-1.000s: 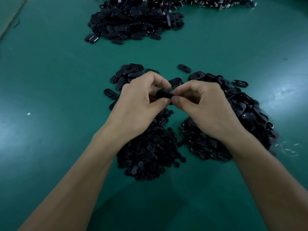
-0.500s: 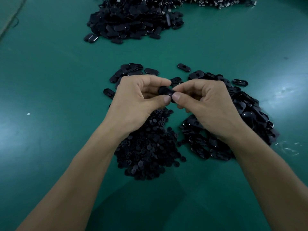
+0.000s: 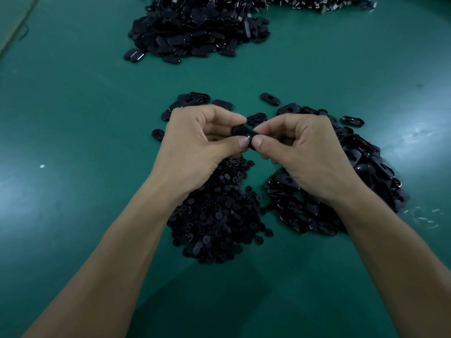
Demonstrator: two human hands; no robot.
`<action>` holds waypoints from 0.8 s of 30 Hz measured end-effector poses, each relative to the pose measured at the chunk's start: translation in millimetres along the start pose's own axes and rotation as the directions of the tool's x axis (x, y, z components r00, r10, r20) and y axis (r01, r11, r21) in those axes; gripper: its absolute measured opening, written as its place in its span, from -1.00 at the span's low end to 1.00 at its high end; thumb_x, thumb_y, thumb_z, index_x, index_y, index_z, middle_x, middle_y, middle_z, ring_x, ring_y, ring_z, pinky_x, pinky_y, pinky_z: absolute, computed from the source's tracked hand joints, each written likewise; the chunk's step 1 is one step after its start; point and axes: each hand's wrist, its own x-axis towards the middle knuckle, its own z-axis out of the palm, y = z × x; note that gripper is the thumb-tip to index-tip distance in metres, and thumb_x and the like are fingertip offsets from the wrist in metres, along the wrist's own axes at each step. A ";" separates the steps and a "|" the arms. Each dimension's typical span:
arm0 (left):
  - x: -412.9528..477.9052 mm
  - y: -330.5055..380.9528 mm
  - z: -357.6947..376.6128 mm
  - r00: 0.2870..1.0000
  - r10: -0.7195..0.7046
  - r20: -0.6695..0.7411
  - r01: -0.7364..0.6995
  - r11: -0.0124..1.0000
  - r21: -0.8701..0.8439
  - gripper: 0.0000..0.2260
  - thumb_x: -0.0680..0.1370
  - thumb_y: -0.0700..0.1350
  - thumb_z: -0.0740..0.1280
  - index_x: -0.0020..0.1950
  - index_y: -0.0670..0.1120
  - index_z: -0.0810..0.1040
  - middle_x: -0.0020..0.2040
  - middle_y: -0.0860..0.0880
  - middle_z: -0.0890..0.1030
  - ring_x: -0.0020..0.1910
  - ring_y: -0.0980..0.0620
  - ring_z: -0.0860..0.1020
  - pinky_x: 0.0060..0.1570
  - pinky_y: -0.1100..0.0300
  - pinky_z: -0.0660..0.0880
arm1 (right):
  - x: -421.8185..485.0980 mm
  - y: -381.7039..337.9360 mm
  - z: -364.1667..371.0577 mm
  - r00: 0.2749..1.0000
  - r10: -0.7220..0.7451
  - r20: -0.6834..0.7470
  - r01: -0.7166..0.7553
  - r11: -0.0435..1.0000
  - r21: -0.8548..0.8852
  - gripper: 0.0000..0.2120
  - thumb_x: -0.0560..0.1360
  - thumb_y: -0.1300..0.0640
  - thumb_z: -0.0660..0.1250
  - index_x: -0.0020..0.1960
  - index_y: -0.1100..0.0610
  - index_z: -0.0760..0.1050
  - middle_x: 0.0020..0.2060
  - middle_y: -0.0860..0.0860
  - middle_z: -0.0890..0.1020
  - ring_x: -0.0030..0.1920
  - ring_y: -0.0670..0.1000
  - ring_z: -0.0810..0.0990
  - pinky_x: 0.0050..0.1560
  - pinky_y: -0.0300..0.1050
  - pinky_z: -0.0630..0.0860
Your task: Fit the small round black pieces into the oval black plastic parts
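Between both hands, above the table's middle, I hold one oval black plastic part (image 3: 241, 132). My left hand (image 3: 197, 147) pinches its left end with thumb and forefinger. My right hand (image 3: 300, 147) pinches its right end, thumb tip next to the left thumb tip. Whether a round piece sits in it is hidden by my fingers. Below my hands lies a heap of small round black pieces (image 3: 217, 215). A heap of oval black parts (image 3: 366, 172) lies to the right, partly under my right wrist.
A smaller group of oval parts (image 3: 190, 101) lies beyond my left hand, with single ones (image 3: 269, 99) scattered nearby. A large pile of black parts (image 3: 195, 32) sits at the far edge of the green table (image 3: 73, 118).
Both hands have drawn slightly toward me and lifted the oval part a little. The thumbs have closed together on its near edge.
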 end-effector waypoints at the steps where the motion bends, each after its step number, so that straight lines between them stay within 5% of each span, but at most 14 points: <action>1: 0.0 -0.2 0.2 1.000 0.000 -0.005 0.000 1.000 0.009 -0.77 0.42 -0.33 0.56 -0.04 -0.04 0.67 -0.20 -0.05 0.74 -0.22 0.00 0.73 -0.15 0.21 0.65 | 0.0 0.5 0.4 1.000 0.003 -0.001 -0.003 1.000 -0.017 -0.90 0.51 0.17 0.49 -0.10 -0.02 0.64 -0.32 -0.10 0.67 -0.28 -0.11 0.61 -0.21 -0.26 0.57; 9: -1.7 -1.5 3.0 0.999 0.022 -0.037 -0.018 0.994 0.106 -0.77 0.42 -0.29 0.58 -0.06 0.00 0.67 -0.22 -0.01 0.73 -0.23 0.03 0.72 -0.11 0.11 0.68 | 0.6 3.6 5.6 0.998 0.039 -0.058 -0.044 0.996 -0.083 -0.91 0.50 0.11 0.48 -0.15 -0.03 0.62 -0.36 -0.13 0.64 -0.36 -0.18 0.55 -0.28 -0.24 0.50; 16: -0.9 -5.9 5.4 0.999 0.012 -0.038 -0.003 0.975 0.221 -0.75 0.41 -0.24 0.58 -0.13 0.09 0.65 -0.28 0.13 0.70 -0.27 0.14 0.69 -0.17 0.24 0.64 | -4.0 13.3 4.1 0.998 0.067 -0.013 -0.068 0.995 -0.072 -0.92 0.52 0.15 0.48 -0.09 -0.03 0.66 -0.29 -0.10 0.69 -0.25 -0.10 0.64 -0.14 -0.07 0.63; 20: 2.5 -12.3 1.1 0.996 0.003 -0.094 0.019 0.973 0.229 -0.76 0.44 -0.27 0.55 -0.09 0.07 0.65 -0.25 0.07 0.72 -0.29 0.07 0.70 -0.19 0.19 0.64 | -5.4 20.1 4.0 0.995 0.101 0.009 -0.100 0.991 -0.092 -0.81 0.58 0.20 0.39 0.11 -0.03 0.67 -0.17 -0.13 0.73 -0.12 -0.13 0.69 -0.05 -0.16 0.61; 24: 7.0 -19.4 -9.8 0.962 0.006 -0.274 0.036 0.988 0.150 -0.76 0.49 -0.28 0.51 -0.01 0.05 0.65 -0.19 0.00 0.73 -0.23 0.03 0.72 -0.07 0.10 0.67 | -2.5 27.7 -5.4 0.983 0.130 -0.130 -0.163 0.942 -0.295 -0.80 0.61 0.19 0.35 0.18 0.00 0.64 -0.09 -0.20 0.66 -0.12 -0.29 0.60 -0.08 -0.49 0.48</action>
